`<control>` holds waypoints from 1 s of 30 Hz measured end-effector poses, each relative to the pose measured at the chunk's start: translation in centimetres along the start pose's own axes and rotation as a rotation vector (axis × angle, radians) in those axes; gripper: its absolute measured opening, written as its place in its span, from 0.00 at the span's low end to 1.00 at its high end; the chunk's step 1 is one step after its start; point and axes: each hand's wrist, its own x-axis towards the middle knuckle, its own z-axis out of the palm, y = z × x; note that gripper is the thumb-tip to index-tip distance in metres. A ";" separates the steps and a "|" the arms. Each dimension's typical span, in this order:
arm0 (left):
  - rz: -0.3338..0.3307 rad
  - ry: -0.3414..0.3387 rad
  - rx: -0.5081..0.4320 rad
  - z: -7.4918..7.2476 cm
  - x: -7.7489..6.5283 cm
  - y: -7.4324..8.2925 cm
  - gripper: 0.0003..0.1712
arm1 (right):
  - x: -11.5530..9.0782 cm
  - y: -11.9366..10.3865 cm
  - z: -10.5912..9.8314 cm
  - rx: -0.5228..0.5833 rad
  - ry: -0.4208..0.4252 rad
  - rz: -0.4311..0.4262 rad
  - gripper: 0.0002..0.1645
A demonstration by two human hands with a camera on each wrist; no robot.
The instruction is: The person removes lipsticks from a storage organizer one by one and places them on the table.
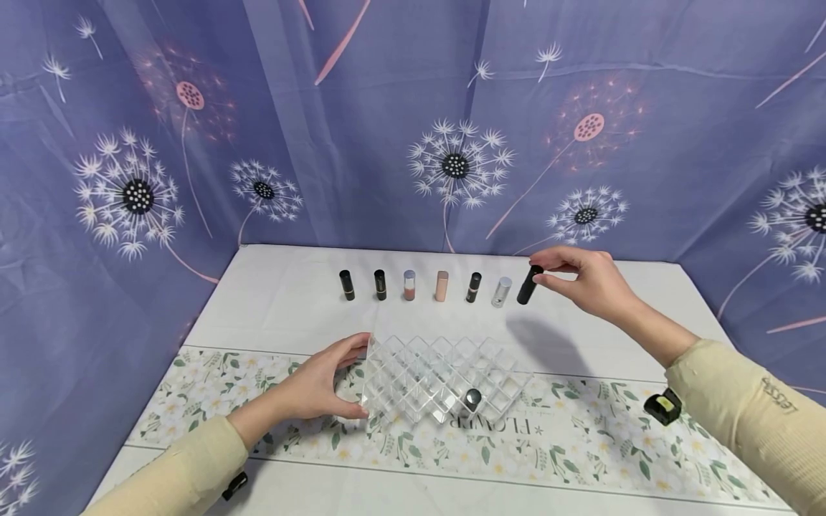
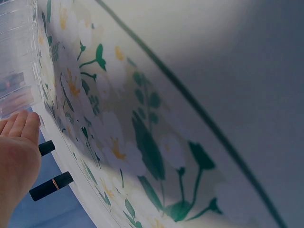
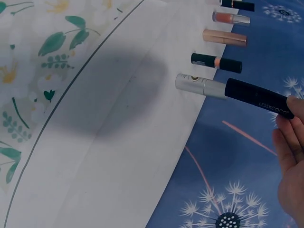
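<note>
My right hand pinches the top of a black lipstick tube between thumb and fingers, at the right end of a row of lipsticks. In the right wrist view pale lettering shows on this tube, beside a silver lipstick. My left hand holds the left end of a clear lipstick organizer with diamond-shaped slots, fingers at its back corner and thumb at its front. One black-topped lipstick stands in a slot near the organizer's front right.
Left of the silver tube stand a black lipstick, a rose-gold one, a clear-capped pinkish one and two more black ones. A flower-print strip crosses the white table. Blue dandelion curtains enclose the back and sides.
</note>
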 end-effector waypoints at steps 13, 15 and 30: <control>0.007 -0.002 -0.003 0.0 0.0 0.1 0.70 | 0.5 1.5 0.2 -0.045 -0.008 0.032 0.16; 0.003 -0.002 0.000 -0.1 0.0 0.1 0.70 | 0.5 1.8 0.3 -0.039 -0.006 0.049 0.16; -0.005 -0.004 0.003 -0.1 0.0 0.0 0.70 | 0.7 3.2 1.9 -0.002 -0.015 0.096 0.15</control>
